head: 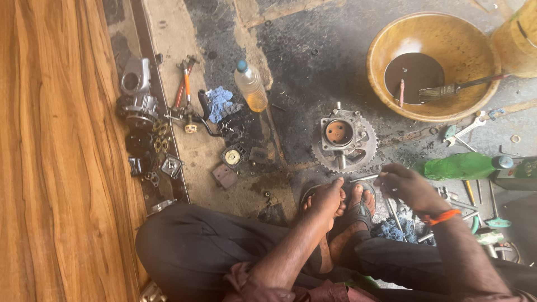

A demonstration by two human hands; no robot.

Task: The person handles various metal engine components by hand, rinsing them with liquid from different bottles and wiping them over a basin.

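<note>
Grey toothed metal sprocket assembly [344,142] laid flat mid-floor, within reach before sandalled feet [347,204]; thin metal rod [366,178] pinched in right hand [408,187]; left hand [327,197] rested on feet, fingers curled, nothing seen held

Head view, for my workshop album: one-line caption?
Seated on the floor, left hand and right hand hold a thin metal rod beside a toothed sprocket assembly.

The floor [313,72] is oil-stained concrete. At centre lies a toothed gear assembly [343,140]. At upper centre lies a plastic bottle [250,86] beside a blue rag [220,102]. At upper right stands a yellow bowl [467,42]. At right lies a green bottle [461,166]. Small metal parts [142,120] lie at left.
</note>
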